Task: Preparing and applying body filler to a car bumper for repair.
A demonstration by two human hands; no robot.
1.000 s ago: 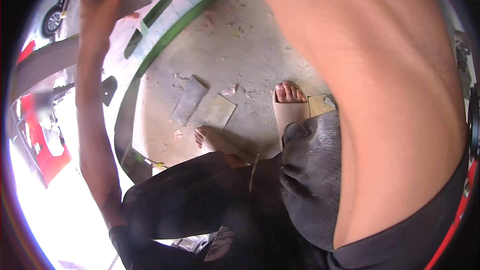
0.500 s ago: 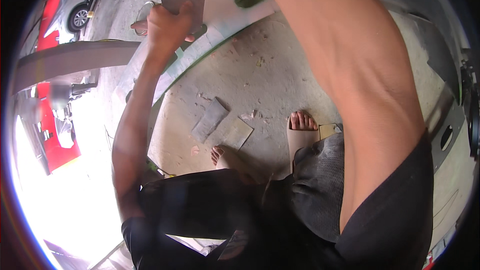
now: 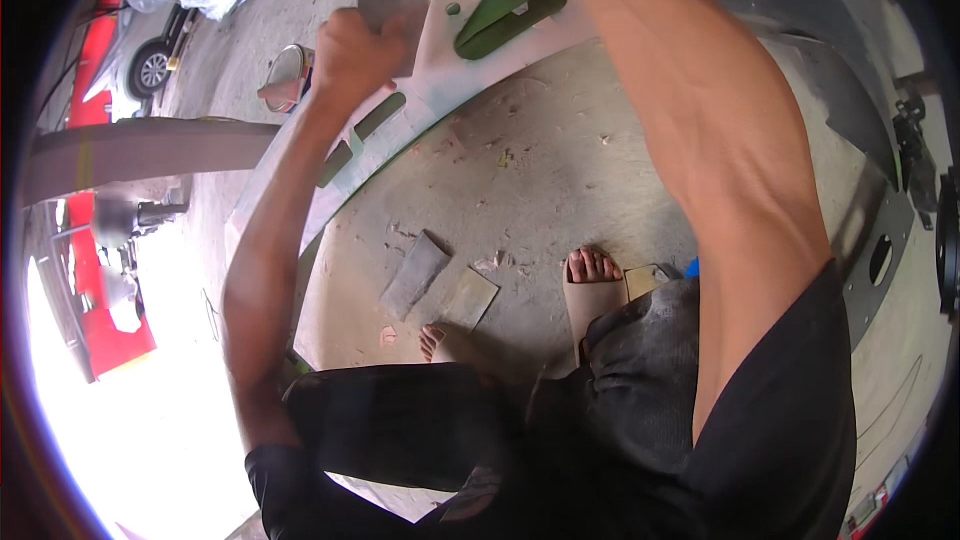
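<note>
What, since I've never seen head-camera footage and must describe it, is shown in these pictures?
There is no machine here, just a person with bare hands. A fisheye camera on the person's head looks down, so straight edges bend near the rim. The left hand grips a thin dark sheet over a long pale panel with slots and a green opening; whether the sheet touches it, I can't tell. The right arm runs past the top edge, so the right hand is out of view. On the floor, a grey flat piece and a tan one lie near the feet.
</note>
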